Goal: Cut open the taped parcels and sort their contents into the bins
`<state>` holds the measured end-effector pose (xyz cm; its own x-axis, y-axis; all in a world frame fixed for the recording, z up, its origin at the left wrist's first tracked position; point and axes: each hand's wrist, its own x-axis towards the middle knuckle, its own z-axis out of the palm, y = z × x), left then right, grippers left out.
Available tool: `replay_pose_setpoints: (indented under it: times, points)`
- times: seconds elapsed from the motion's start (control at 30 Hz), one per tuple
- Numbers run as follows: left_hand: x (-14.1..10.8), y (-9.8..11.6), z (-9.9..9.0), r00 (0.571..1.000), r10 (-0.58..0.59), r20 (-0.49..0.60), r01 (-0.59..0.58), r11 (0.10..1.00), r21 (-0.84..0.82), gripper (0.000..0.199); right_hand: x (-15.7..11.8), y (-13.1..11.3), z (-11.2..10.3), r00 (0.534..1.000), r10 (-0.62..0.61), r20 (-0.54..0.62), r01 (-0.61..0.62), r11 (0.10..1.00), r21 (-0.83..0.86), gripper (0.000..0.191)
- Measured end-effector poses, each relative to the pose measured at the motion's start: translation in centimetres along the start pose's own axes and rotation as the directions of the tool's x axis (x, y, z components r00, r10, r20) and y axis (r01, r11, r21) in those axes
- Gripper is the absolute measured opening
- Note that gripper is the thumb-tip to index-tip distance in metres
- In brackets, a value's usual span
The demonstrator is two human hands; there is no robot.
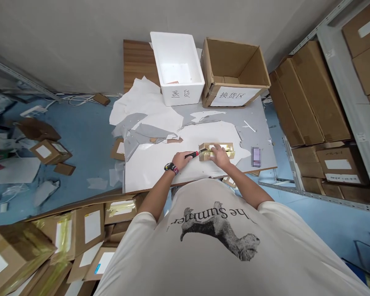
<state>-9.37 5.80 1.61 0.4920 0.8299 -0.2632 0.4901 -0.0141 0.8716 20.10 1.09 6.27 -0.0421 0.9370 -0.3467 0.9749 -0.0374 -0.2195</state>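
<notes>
Left hand (182, 159) fisted around a knife (193, 154) at a taped box (205, 153). Right hand (220, 156) spread on top, pressing, apparently to steady it.

The person wears a loose, off-white short-sleeved T-shirt (209, 242), its wide left sleeve (135, 242) and right sleeve (274, 213) ending above the elbows. Across the chest runs a large black print of a shaggy four-legged animal (220, 232), with black lettering (203, 214) above it that reads "he Summer", the start cut off by the fold of the shirt. On the left wrist, just above the left hand (183, 159), sits a black watch (171, 167) beside a pink patterned band (175, 170). The forearms are bare down to the right hand (220, 156).
</notes>
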Motion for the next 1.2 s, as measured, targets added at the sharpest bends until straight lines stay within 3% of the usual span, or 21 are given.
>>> replay_pose_setpoints:
  times: [0.2,0.43,0.57,0.83,1.0,1.13,1.2]
  points:
    - [1.0,-0.6,-1.4,0.988,0.030,0.151,-0.031,0.999,0.007,0.047,-0.2,0.1,0.3,1.000,0.009,-0.022,-0.007,0.999,0.049,0.026]
    - [2.5,0.9,-2.0,0.978,0.006,0.207,-0.026,0.996,0.090,0.048,-0.4,-0.1,0.0,1.000,-0.019,-0.020,0.020,0.999,0.037,0.020]
    - [2.1,0.8,-2.5,0.970,-0.007,0.244,-0.013,0.997,0.079,0.050,-0.4,-0.4,-0.3,1.000,-0.011,0.024,0.011,1.000,0.013,0.023]
    - [0.2,0.3,-0.8,0.984,-0.018,0.175,0.015,1.000,0.019,0.053,-0.5,-0.5,-0.3,0.999,-0.014,0.030,0.013,1.000,0.018,0.030]
    - [-0.6,0.5,0.1,0.967,-0.021,0.255,0.021,1.000,0.006,0.049,-0.2,-0.1,-0.6,0.999,-0.034,0.014,0.033,0.997,0.064,0.029]
    - [-2.5,-0.8,0.6,0.992,-0.023,0.121,0.038,0.992,-0.124,0.046,-0.4,0.1,-0.6,0.998,-0.055,-0.026,0.057,0.996,0.063,0.034]
    - [-3.8,-1.8,0.9,0.994,-0.097,0.048,0.106,0.958,-0.266,0.049,-0.6,0.2,-0.5,0.995,-0.082,-0.061,0.084,0.996,0.037,0.037]
